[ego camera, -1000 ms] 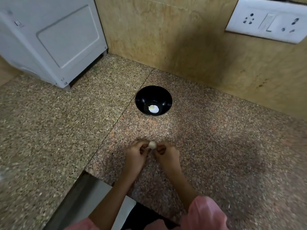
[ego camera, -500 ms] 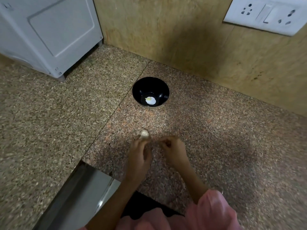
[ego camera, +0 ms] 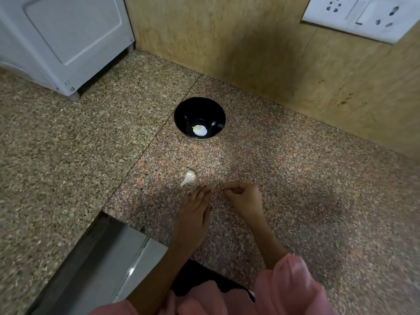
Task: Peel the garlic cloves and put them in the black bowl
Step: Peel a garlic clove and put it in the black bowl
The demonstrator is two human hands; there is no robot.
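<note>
Garlic bulb (ego camera: 189, 177) loose on the counter (ego camera: 295, 183), just ahead of your left hand (ego camera: 193, 214).

Your left hand lies flat, fingers straight and close together, tips just short of the bulb; touching or not, cannot tell. Your right hand (ego camera: 244, 198), beside the left, has fingers curled with thumb against fingertips; whether it pinches anything is too small to tell. Black bowl (ego camera: 199, 108) sits well beyond both hands, holding one peeled clove (ego camera: 200, 130).
</note>
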